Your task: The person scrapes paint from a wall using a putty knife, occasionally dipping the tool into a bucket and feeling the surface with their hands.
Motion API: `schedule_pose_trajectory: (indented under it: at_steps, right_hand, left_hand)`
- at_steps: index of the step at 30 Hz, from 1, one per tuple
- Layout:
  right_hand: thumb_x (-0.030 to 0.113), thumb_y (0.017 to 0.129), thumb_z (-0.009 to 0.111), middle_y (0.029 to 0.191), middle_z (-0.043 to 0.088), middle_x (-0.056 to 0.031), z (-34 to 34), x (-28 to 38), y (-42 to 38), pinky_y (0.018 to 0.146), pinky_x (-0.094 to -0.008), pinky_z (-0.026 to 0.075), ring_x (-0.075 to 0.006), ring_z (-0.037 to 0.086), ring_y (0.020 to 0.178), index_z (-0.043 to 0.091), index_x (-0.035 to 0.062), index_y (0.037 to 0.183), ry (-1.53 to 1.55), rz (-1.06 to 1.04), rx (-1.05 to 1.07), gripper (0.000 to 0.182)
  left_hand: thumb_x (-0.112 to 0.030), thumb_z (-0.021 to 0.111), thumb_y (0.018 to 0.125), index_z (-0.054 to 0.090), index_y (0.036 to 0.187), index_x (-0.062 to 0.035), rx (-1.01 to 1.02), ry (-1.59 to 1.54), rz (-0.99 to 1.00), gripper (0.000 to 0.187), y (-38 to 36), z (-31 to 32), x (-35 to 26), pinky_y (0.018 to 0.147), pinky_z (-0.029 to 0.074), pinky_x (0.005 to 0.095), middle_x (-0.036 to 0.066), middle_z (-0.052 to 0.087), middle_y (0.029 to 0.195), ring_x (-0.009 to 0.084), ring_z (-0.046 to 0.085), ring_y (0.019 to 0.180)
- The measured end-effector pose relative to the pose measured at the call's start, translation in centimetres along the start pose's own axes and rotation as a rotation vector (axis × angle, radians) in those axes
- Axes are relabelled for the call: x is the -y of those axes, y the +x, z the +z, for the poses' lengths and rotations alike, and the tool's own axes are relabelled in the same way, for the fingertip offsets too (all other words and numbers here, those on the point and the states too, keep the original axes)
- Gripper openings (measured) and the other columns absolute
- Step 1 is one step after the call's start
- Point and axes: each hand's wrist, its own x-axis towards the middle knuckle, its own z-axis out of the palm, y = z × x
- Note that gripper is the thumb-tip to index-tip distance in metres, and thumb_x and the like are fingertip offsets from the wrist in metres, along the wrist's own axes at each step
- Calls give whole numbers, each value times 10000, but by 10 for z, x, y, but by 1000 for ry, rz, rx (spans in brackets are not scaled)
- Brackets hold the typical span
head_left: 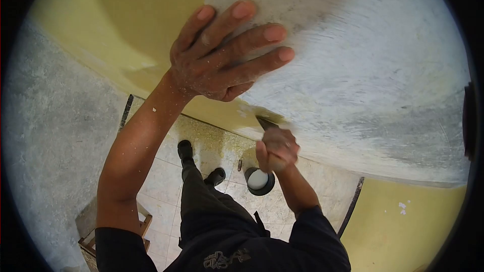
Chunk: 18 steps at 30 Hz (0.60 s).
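Observation:
My left hand [227, 53] is pressed against the wall with its fingers spread, across the line where yellow paint [146, 10] meets a bare grey-white patch [363, 70]. Pale specks of dust cling to the back of this hand and the forearm. Lower down, my right hand [280, 146] is closed around a scraper [266, 123], slightly blurred. Its dark blade touches or nearly touches the wall at the lower edge of the yellow paint; the handle is hidden in my fist.
On the tiled floor below stands a dark bucket [260, 182] with something white inside. A small narrow object [240, 164] lies beside it. Yellow flakes [217, 143] litter the floor along the wall. A wooden stool [145, 225] is at lower left, near a grey wall [60, 121].

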Motion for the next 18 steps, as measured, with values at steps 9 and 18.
schedule_pose_trajectory:
  at_steps: [9, 18]
  right_hand:
    - [-26, 732, 643, 583, 558, -64, -25, 43, 25, 565, -348, 485, -223, 549, 493, 538, 61, 694, 33, 22, 41, 142]
    - [-99, 727, 621, 587, 560, -64, -18, 40, 45, 516, -319, 479, -204, 577, 505, 518, 56, 683, 130, -92, 31, 191]
  left_hand:
    - [-339, 412, 963, 602, 1257, -397, -4, 0, 6, 355, 0, -1, 1, 1185, 198, 373, -124, 545, 1364, 168, 443, 1329]
    - [-325, 406, 962, 588, 1278, -386, -10, -17, 8, 370, -1, -1, 2, 1188, 192, 373, -119, 533, 1379, 168, 430, 1339]
